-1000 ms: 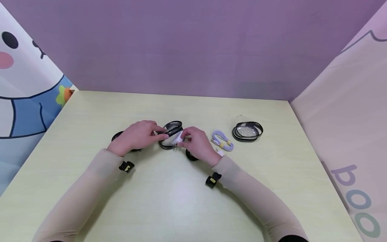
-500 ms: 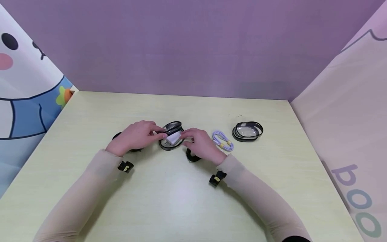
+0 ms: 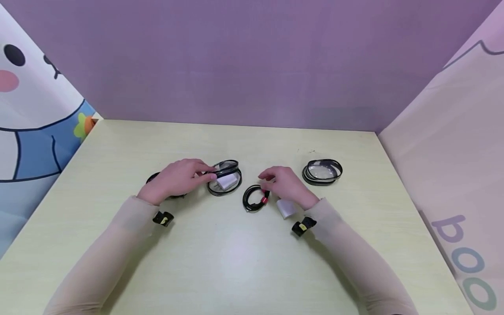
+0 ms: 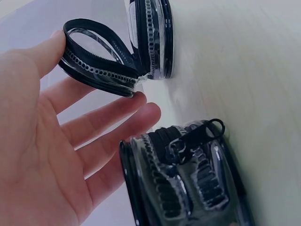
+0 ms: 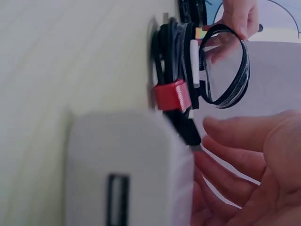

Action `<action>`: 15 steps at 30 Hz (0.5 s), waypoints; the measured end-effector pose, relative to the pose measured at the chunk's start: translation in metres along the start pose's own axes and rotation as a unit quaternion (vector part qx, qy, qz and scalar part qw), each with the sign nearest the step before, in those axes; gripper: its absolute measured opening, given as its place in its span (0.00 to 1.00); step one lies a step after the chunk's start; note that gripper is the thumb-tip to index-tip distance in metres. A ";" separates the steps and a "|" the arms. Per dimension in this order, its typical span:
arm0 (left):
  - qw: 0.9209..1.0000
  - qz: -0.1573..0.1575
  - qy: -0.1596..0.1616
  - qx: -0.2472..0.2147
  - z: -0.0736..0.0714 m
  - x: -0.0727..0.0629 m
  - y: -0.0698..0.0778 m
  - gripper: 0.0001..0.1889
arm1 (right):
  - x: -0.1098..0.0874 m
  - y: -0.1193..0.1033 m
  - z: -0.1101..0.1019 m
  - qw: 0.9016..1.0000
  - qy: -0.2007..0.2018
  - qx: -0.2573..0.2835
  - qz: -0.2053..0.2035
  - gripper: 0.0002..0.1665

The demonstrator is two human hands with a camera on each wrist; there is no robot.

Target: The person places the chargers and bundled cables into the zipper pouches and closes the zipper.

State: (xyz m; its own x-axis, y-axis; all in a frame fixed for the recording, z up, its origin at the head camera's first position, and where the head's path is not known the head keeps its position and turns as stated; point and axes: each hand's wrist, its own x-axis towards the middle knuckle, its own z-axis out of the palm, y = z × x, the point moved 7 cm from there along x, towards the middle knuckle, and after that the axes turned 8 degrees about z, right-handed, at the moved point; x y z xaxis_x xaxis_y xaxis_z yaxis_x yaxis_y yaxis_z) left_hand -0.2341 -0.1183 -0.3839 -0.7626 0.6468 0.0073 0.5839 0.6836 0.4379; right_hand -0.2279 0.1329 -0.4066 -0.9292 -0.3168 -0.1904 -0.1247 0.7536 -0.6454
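My left hand (image 3: 179, 177) holds the raised lid of a round clear zip case (image 3: 235, 186) with black edging, thumb and fingers on the lid's rim in the left wrist view. A white charger plug (image 3: 227, 181) lies inside this case. My right hand (image 3: 287, 183) holds nothing, its fingertips close over a coiled black cable (image 3: 247, 202) with a red tie (image 5: 171, 95). In the right wrist view its thumb and fingers stand apart near that cable's plug end. A second white charger (image 3: 286, 208) lies under my right wrist. The lavender cable is hidden behind my right hand.
Another clear zip case (image 3: 323, 171) with black edging lies at the right. A zipped case (image 4: 178, 174) with dark contents sits below my left hand, mostly covered in the head view. A purple wall (image 3: 236, 65) rises along the table's (image 3: 236, 262) back edge.
My right hand has let go of the white charger, now in the case, and moved right over the black cable and lavender cable. My left hand keeps its hold on the lid.
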 end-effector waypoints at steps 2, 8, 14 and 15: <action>1.000 0.000 0.000 -0.005 0.001 0.000 0.000 0.27 | 0.000 0.002 0.002 1.000 -0.012 -0.005 0.002 0.17; 1.000 -0.001 -0.001 -0.019 0.003 0.001 -0.001 0.26 | 0.001 -0.002 0.008 0.999 -0.017 -0.048 -0.003 0.17; 1.000 -0.001 -0.002 -0.023 0.004 0.001 -0.001 0.27 | 0.002 -0.003 0.011 0.996 -0.008 -0.092 0.012 0.15; 1.000 0.000 -0.003 -0.023 0.004 0.001 -0.001 0.27 | 0.002 -0.002 0.011 0.996 -0.006 -0.093 0.016 0.14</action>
State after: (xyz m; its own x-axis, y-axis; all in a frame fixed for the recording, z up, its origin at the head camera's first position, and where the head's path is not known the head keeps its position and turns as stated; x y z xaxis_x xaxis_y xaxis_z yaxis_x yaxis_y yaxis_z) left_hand -0.2344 -0.1170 -0.3884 -0.7611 0.6486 0.0025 0.5702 0.6673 0.4791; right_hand -0.2255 0.1242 -0.4139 -0.9295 -0.2970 -0.2188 -0.1580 0.8564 -0.4915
